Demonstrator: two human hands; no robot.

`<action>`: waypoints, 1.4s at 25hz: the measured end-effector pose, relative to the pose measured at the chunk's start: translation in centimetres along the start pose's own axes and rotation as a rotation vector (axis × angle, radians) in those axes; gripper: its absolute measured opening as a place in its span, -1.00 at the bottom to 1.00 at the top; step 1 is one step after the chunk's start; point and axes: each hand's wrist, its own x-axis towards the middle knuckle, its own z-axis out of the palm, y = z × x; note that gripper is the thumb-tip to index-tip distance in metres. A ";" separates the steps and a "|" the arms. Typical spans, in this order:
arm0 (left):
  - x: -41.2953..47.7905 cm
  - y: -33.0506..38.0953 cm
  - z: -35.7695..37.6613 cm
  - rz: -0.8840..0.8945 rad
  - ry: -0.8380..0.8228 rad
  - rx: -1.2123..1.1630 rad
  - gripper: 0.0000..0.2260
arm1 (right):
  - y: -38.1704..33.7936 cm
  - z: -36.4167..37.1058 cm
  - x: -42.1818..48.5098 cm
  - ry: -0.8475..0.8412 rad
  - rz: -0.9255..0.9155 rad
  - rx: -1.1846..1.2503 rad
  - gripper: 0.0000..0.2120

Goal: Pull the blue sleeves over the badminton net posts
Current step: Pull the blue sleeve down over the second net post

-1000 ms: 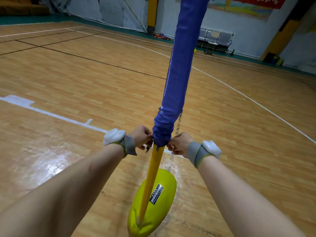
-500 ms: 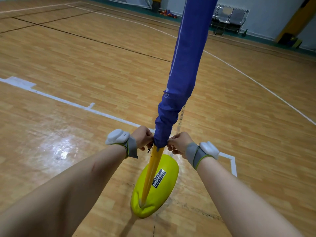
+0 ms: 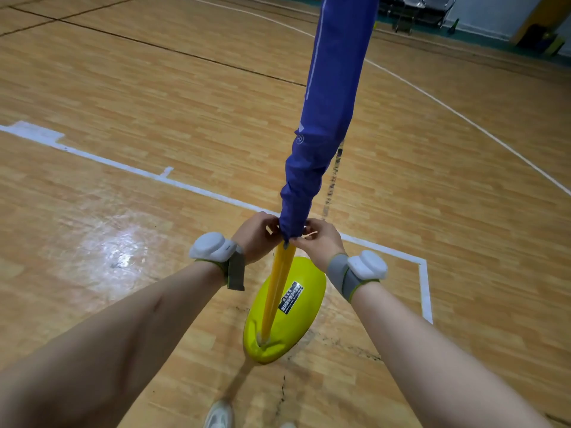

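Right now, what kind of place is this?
Probably an indoor sports hall: a polished wooden floor with painted court lines, a yellow net post, and a row of seats by the far wall.

The blue sleeve (image 3: 324, 118) was thin matt cloth, the post (image 3: 279, 285) smooth, the base (image 3: 296, 322) glossy plastic, the floor (image 3: 123, 180) varnished wood, shiny in places.

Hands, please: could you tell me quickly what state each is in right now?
Left hand: closed, pinching the sleeve at its lower edge.
Right hand: closed, pinching the same edge.
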 end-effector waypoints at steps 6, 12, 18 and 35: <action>0.4 -0.9 0.7 -0.068 -0.053 0.066 -0.82 | 0.5 0.4 0.8 -0.022 0.000 -0.189 -0.81; 0.5 -1.9 1.6 -0.105 -0.101 0.111 -0.82 | 1.5 1.3 1.0 -0.050 0.025 -0.209 -0.83; 0.7 -3.0 2.3 -0.124 -0.115 0.070 -0.86 | 2.2 1.6 1.5 -0.037 -0.010 -0.236 -0.72; 0.6 1.4 -1.8 0.021 -0.086 -0.086 -0.58 | -3.6 -2.2 -0.6 -0.003 -0.196 -0.056 -0.54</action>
